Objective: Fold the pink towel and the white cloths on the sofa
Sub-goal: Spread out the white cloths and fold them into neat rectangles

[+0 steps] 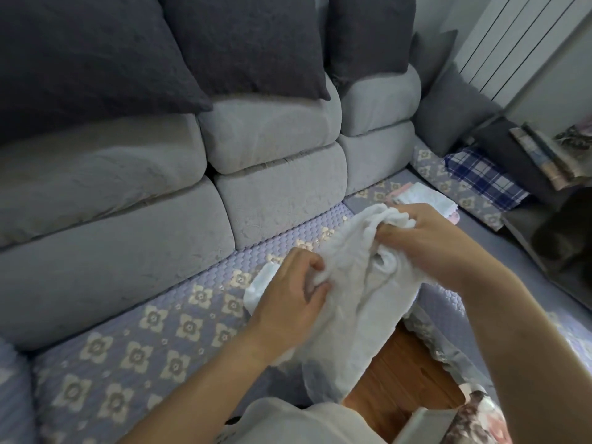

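Nearest the camera, a pale sleeve or garment [298,421] of the person is seen at the bottom edge, with a strip of wooden floor [400,373] showing beside it. Just above, a white cloth [352,302] is held up in front of the sofa seat [134,341], which is covered by a lilac quilted cover with a pale flower pattern. The cloth is bunched and crumpled, and its lower end hangs down over the seat edge toward the floor.

The left hand [288,293] is curled into the cloth's left side, with fabric pinched between thumb and fingers. The right hand [426,238] is clenched round a gathered wad at the cloth's upper end. No flat fold is seen in this cloth yet; it is judged that an edge or corner is being sought so that it can be spread.

Further along the seat, behind the right hand, a small folded pile [416,195] is seen lying flat: white fabric on top, with a pink edge showing beneath and beside it. From this it is judged that the pink towel and at least one white cloth are already folded and stacked, and that the cloth in hand is what remains. Whether other unfolded cloths lie out of view cannot be told.
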The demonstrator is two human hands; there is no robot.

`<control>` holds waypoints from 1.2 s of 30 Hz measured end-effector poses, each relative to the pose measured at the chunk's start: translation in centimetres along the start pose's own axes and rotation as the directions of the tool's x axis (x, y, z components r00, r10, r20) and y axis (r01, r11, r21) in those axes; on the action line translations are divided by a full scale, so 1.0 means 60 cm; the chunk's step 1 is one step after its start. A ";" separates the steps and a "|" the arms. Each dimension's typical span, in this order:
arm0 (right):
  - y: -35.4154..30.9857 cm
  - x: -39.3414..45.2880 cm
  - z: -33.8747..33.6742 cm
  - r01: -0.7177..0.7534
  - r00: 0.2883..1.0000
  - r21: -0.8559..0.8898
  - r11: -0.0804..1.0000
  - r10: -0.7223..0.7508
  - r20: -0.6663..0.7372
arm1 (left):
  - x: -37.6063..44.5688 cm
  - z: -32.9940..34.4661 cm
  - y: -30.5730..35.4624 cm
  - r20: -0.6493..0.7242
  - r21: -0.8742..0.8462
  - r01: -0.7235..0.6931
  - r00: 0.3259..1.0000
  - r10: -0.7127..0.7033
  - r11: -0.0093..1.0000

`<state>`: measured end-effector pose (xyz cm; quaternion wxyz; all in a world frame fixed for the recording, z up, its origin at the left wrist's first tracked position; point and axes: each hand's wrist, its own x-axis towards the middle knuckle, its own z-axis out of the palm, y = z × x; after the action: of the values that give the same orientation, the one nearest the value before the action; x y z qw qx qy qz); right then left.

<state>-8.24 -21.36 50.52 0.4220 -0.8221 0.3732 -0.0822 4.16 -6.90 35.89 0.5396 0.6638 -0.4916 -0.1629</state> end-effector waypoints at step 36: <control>0.077 0.066 -0.025 -0.108 0.953 0.256 0.961 0.173 -0.247 | -0.052 -0.147 -0.055 0.028 0.114 0.036 0.999 -0.039 0.993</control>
<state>-8.62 -26.70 47.24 0.4685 -0.7177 0.4721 -0.2063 10.86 0.39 35.22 0.4905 0.7000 -0.4955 -0.1548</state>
